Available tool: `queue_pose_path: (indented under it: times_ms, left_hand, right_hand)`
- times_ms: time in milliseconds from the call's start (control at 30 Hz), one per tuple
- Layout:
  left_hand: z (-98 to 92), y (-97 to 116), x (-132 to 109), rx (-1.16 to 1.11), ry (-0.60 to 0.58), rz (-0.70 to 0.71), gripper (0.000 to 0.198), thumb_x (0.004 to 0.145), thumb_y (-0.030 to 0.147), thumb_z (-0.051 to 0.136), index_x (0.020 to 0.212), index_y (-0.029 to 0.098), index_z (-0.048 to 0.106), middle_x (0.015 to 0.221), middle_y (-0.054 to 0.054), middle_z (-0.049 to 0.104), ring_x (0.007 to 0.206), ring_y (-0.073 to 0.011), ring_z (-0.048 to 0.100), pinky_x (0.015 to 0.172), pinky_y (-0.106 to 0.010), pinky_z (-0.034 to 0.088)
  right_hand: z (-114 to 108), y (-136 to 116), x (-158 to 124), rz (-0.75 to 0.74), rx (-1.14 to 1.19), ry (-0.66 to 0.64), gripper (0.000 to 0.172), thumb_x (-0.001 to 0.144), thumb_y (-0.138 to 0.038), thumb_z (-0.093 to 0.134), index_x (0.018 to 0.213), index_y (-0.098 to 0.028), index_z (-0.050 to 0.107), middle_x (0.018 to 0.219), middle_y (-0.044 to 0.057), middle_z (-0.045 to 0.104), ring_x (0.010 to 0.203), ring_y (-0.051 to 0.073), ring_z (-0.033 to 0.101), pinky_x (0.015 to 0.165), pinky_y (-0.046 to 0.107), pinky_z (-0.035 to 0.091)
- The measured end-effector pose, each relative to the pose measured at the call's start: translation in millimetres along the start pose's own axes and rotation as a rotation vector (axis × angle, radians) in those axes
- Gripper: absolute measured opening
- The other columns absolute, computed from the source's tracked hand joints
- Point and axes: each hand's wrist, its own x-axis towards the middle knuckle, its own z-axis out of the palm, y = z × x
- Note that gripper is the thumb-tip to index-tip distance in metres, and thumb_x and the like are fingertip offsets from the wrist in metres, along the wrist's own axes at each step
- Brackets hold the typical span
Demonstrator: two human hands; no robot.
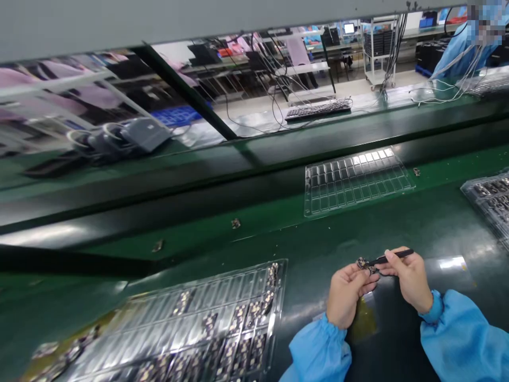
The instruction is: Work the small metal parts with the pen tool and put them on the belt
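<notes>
Between the fingers of my left hand point(345, 294) is a small electronic part point(362, 262), pinched over the green bench. My right hand point(411, 278) grips black tweezers point(400, 254), whose tip reaches the part. Whether the tip touches or clamps it I cannot tell. Both wrists come out of blue sleeves. Left of my hands lies a clear plastic tray point(283, 286), its pockets partly filled with similar small parts point(238, 318).
An unfilled clear tray point(360, 180) lies farther back. Another tray point(469, 187) with parts stands at the right edge. Loose parts point(236, 223) lie on the green surface. Behind the ledge are a keyboard point(318, 110) and cables. A person in blue point(457, 48) is at the upper right.
</notes>
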Motion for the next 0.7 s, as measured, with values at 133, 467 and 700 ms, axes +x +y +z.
queue_pose_path:
  times_ms: [133, 467, 700]
  left_hand:
    - [1.5, -1.4, -0.9, -0.015, 0.009, 0.014, 0.037, 0.057, 0.023, 0.079, 0.087, 0.01, 0.063, 0.079, -0.01, 0.071, 0.071, -0.0193, 0.068, 0.061, -0.023, 0.054]
    - [4.4, -2.9, -1.0, 0.006, 0.03, 0.043, 0.037, 0.06, 0.025, 0.078, 0.088, 0.011, 0.059, 0.078, -0.011, 0.071, 0.073, -0.02, 0.068, 0.062, -0.023, 0.054]
    - [5.9, -2.6, -2.3, 0.011, 0.033, 0.046, 0.038, 0.058, 0.027, 0.079, 0.087, 0.011, 0.06, 0.077, -0.012, 0.071, 0.069, -0.0194, 0.068, 0.062, -0.024, 0.054]
  right_hand:
    - [1.5, 4.7, 0.7, -0.016, -0.024, 0.03, 0.032, 0.068, -0.041, 0.073, 0.076, -0.014, 0.059, 0.069, 0.004, 0.07, 0.064, 0.02, 0.07, 0.058, 0.028, 0.058]
    - [2.7, 12.3, -0.1, -0.065, -0.128, 0.04, 0.031, 0.071, -0.042, 0.07, 0.078, -0.014, 0.06, 0.069, 0.004, 0.07, 0.066, 0.022, 0.07, 0.061, 0.033, 0.059]
    - [3.3, 11.9, -0.9, -0.079, -0.145, 0.016, 0.03, 0.072, -0.042, 0.069, 0.078, -0.015, 0.06, 0.069, 0.004, 0.069, 0.066, 0.022, 0.07, 0.062, 0.034, 0.059]
